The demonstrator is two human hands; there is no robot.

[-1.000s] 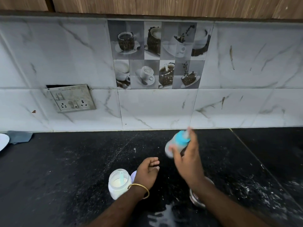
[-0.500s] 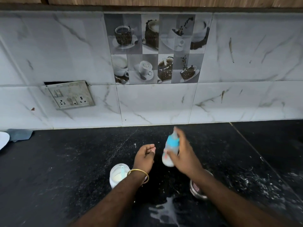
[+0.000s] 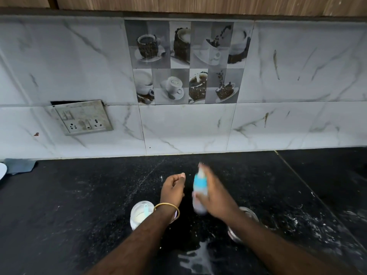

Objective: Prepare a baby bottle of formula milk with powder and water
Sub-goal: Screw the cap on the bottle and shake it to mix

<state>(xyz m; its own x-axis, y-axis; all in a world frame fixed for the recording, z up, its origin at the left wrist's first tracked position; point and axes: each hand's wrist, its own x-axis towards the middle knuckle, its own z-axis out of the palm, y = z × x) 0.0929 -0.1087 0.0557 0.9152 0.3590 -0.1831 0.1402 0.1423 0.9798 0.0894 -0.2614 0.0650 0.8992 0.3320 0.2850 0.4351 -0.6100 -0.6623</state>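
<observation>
My right hand (image 3: 216,199) grips a baby bottle (image 3: 200,192) with a blue collar and white milk inside, held above the black counter (image 3: 79,195). The bottle is upright and blurred with motion. My left hand (image 3: 172,188), with a gold bangle at the wrist, hovers just left of the bottle with loosely curled fingers and holds nothing. An open jar of white powder (image 3: 140,214) with a light blue scoop in it stands on the counter under my left wrist.
A steel vessel (image 3: 248,215) sits on the counter behind my right forearm, partly hidden. Spilled white liquid (image 3: 196,259) and powder specks lie on the counter in front. A grey cloth (image 3: 19,165) and a white plate edge (image 3: 2,171) sit far left. A socket plate (image 3: 83,118) is on the tiled wall.
My right hand has swung the bottle from tilted to upright and down a little, in a shaking motion. My left hand has curled its fingers and stayed beside it.
</observation>
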